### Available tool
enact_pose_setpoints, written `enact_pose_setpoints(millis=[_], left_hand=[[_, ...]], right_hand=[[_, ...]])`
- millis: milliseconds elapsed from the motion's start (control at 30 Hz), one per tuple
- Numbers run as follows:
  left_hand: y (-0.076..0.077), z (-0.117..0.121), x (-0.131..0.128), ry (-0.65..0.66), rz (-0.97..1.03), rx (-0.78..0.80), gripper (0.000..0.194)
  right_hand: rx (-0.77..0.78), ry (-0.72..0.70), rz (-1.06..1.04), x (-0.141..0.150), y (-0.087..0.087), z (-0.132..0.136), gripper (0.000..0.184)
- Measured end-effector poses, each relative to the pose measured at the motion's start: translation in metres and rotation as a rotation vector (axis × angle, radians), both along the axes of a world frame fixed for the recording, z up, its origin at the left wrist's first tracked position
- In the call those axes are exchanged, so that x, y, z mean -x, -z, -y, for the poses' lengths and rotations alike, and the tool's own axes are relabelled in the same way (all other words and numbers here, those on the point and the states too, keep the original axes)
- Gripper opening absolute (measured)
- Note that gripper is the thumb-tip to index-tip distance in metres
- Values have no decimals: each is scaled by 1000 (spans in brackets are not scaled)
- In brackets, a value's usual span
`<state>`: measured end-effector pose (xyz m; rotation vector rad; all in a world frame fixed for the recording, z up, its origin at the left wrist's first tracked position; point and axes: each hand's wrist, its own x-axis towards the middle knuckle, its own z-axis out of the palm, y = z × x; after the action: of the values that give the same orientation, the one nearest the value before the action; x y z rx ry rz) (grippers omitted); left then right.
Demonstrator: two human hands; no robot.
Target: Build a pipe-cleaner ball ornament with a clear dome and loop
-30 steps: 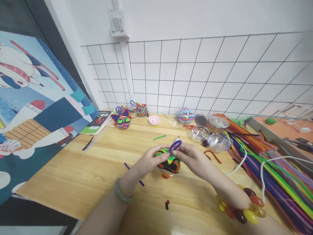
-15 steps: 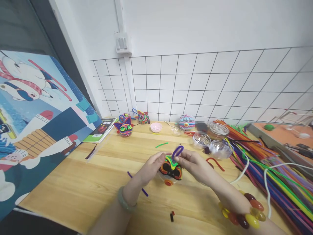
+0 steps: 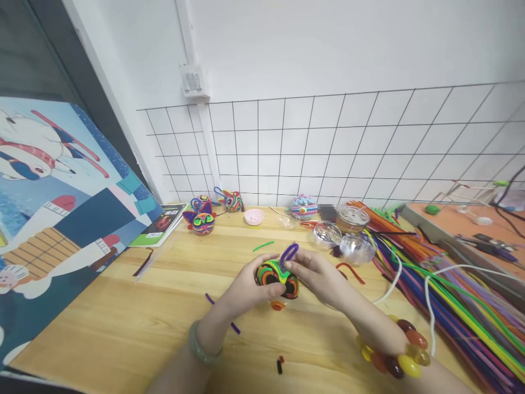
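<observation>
Near the middle of the table, my left hand [image 3: 251, 285] is wrapped round the side of a clear ball covered in coloured pipe cleaner [image 3: 270, 267], its thumb across the front. The ball has black eye shapes with orange edges, a green and yellow ridge, and an orange disc [image 3: 278, 306] low on the front. My right hand [image 3: 319, 277] pinches the base of a purple pipe cleaner loop [image 3: 284, 256] standing at the ball's top. Its fingertips rest against the ball. The back of the ball is hidden.
Finished pipe cleaner balls [image 3: 202, 223] and a pink bowl [image 3: 254, 217] stand by the wall. Clear half shells [image 3: 357, 249] lie behind my right hand. Pipe cleaner bundles [image 3: 447, 306] and a white cable [image 3: 427, 306] fill the right. A purple piece [image 3: 233, 327] lies near my left wrist.
My left thumb has moved down across the front of the ball, covering part of the eye shapes. The right hand still pinches the purple loop. The view has shifted slightly.
</observation>
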<state>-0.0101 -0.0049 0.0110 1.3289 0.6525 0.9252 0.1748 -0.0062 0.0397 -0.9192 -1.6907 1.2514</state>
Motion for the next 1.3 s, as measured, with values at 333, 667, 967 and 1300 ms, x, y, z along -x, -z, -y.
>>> enact_pose_setpoints(millis=[333, 667, 967, 1300], left_hand=[[-27, -3, -14, -93, -64, -11, 71], [-45, -24, -26, -162, -64, -92, 73], [-48, -53, -31, 0, -98, -101, 90], [-57, -65, -18, 17, -240, -176, 80]], right_hand=[[-95, 55, 25, -7, -25, -8, 19], [-73, 108, -106, -6, -38, -20, 21], [-103, 210, -59, -13, -44, -28, 12], [-112, 217, -29, -10, -37, -32, 18]])
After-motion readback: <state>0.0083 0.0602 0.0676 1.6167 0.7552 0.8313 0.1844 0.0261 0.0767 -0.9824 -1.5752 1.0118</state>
